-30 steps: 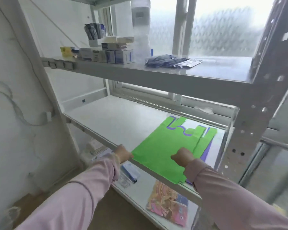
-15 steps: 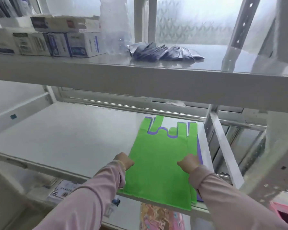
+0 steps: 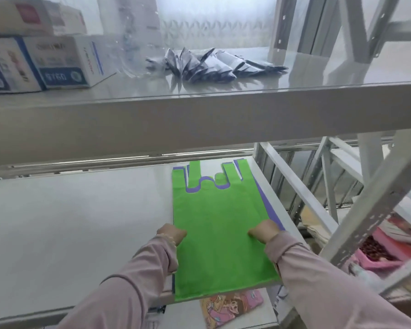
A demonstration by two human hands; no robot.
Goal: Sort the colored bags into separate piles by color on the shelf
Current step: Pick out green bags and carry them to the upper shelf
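Now green bag (image 3: 220, 217) turned square to shelf (image 3: 81, 222), purple bag (image 3: 270, 210) peeking beneath; left hand (image 3: 172, 233), right hand (image 3: 263, 231) curled at its sides, grip unclear. Colors still unsorted.

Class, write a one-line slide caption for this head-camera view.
Left hand and right hand hold a green bag lying over a purple bag on the shelf.

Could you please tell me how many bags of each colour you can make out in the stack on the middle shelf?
green bag: 1, lying flat on top
purple bag: 1, only its edges showing beneath the green one
Total: 2 that can be told apart; further layers may be hidden underneath.
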